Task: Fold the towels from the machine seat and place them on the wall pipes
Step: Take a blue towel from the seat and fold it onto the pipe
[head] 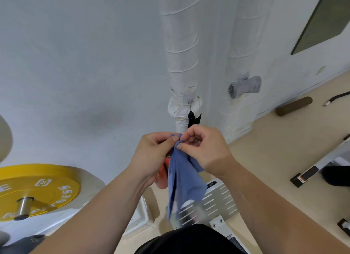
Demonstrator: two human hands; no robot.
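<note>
Gym corner: white wall, tan floor. Two cloth-wrapped wall pipes run up the wall. I take the left pipe (181, 64) as reference; the right pipe (240, 60) stands just beside it. A rolled grey towel (245, 87) is lodged against the right pipe, to the right of the reference, so I judge one towel already placed.

Blue towel (184, 179): held in the air directly below the foot of the left pipe, hanging in loose pleats and not touching it. Left hand (151, 157) and right hand (206, 149) meet at its top edge, just below the pipe's foot. Thumb and forefinger of each hand pinch the cloth there, with the other fingers curled in.

Yellow weight plate (37, 189): well to the left of the pipe, lower down. Perforated machine plate (210, 202): below the pipe, behind the cloth.

Step, as I read it: matching corners for a fold, early in this towel. The next move calls for sliding one pinch along the edge to tension it, halving the cloth, then rolling it tight enough to sit on a pipe. Risk: thin cloth slipping out of a pinch
</note>
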